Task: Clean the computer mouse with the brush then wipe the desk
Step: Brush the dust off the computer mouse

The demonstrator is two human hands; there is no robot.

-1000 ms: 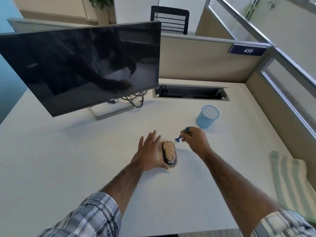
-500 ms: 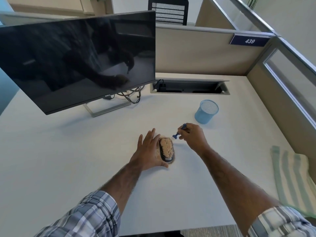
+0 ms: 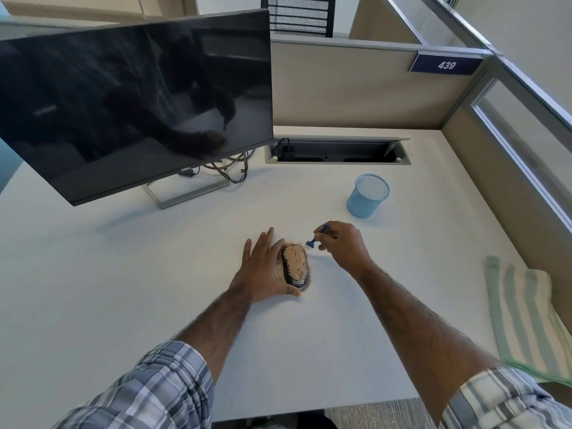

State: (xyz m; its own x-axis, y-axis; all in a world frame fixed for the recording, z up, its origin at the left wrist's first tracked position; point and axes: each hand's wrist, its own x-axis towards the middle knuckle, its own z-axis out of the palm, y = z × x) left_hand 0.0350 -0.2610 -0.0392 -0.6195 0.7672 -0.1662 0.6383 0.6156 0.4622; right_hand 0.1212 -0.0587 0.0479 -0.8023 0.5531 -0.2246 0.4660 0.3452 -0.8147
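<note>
Computer mouse (image 3: 295, 267) sits mid-tabletop (image 3: 123, 274), black, top caked in tan sawdust-like grit, some spilled in a ring around its base. My left hand (image 3: 263, 270) lies flat against the mouse's left side, fingers (image 3: 261, 243) spread wide and pointing away from me, thumb hooked at the near end to pin it. My right hand (image 3: 340, 247) has its fingers closed narrow on a small blue brush (image 3: 315, 238), pinch grip on the handle; the bristle head is angled down toward the mouse's far right corner, just beside it, and contact is too close to call.

Step, as I judge it: start of brushing, mouse fully dirty, nothing swept off yet. Wipe not begun; striped green cloth (image 3: 526, 308) lies at the right tabletop edge, well apart.

Risks:
- Hard flicks scatter grit wide across the tabletop, toward the monitor (image 3: 133, 109) stand and cables (image 3: 229, 171), so there's more to wipe.
- Sweeping leftward dumps grit onto my left hand.
- Left hold is only a side brace; a firm stroke could skid or turn the mouse.
- Grit pushed into the button seams or wheel instead of off.
- Pinch on such a short handle may slip.
- Blue mesh cup (image 3: 368, 196) is near my right hand; a wide elbow swing could tip it.
</note>
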